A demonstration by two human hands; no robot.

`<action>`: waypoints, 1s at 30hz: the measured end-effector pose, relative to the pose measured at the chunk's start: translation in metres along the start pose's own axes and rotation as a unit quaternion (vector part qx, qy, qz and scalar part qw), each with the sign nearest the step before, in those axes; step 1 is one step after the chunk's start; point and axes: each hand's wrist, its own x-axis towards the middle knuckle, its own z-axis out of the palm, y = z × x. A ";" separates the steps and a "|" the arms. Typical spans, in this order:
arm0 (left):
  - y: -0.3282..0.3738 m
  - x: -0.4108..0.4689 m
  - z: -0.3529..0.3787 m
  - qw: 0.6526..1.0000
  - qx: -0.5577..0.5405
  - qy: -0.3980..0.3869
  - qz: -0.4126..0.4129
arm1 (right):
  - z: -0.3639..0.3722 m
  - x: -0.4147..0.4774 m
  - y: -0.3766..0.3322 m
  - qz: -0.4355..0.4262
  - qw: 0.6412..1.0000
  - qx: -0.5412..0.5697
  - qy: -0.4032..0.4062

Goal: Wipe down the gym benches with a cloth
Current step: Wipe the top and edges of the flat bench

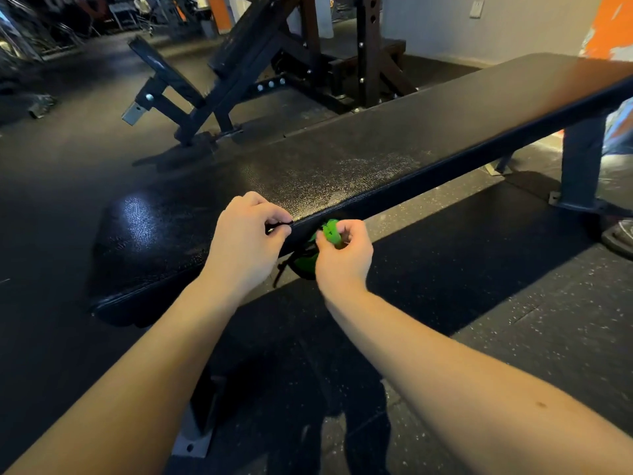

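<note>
The green cloth point(330, 233) sits bunched just below the near edge of the bench point(342, 159), approx centre frame, not on the pad. The right hand point(342, 258) grips it, fingers curled round the top of the bundle w/ thumb and forefinger pinching. Just beside it at 9 o'clock, the left hand point(246, 241) pinches a thin black strip point(279, 225) right at the pad's edge. The pad runs from 8 o'clock up to 2 o'clock: glossy at the near end, dull and whitish-speckled mid-length. Judging by that, wiping looks barely begun or paused. Most of the pad is left to do, and so is the incline bench point(239, 46) at 11 o'clock. Hard to tell: whether the strip belongs to the cloth or the bench, and what the dark bit hanging under the cloth is. The bench's far end is cut off at the right edge, and a shoe point(620, 234) shows only partly at 3 o'clock on the rubber floor point(479, 234).
</note>
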 end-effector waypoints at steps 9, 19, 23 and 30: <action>-0.010 -0.008 -0.012 1.000 0.001 -0.001 -0.003 | -0.042 0.069 -0.033 0.001 0.981 0.068 0.182; -0.010 -0.007 -0.014 1.000 0.003 -0.013 0.002 | -0.007 0.030 -0.044 -0.110 0.992 -0.052 0.018; -0.011 -0.009 -0.021 1.000 0.005 -0.022 -0.006 | -0.039 0.076 -0.054 -0.086 0.988 -0.079 0.097; -0.016 -0.013 -0.029 0.999 0.015 -0.039 -0.026 | -0.044 0.063 -0.036 -0.096 0.987 -0.095 0.081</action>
